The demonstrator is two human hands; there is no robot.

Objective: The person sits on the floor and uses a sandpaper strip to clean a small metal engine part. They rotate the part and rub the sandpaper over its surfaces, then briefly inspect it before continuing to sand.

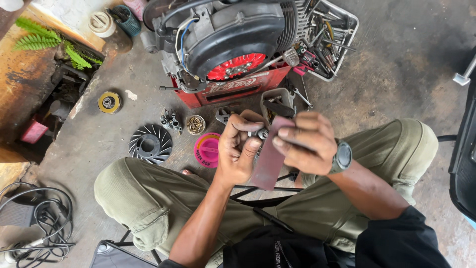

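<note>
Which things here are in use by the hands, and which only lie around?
In use: left hand grips small metal part; right hand holds abrasive strip.
Lying around: finned disc, pink lid, tool tray, cables.

Your trousers [148, 198] are olive green, and the strip [270, 159] in your right hand [305, 141] is dull reddish brown. The engine cover [238, 34] is black over a bright red fan [235, 65], on a red crate [233, 89]. The round tin [207, 149] is pink, the finned disc [150, 144] dark grey, the floor [396, 74] grey, and the fern [49, 42] green.
</note>
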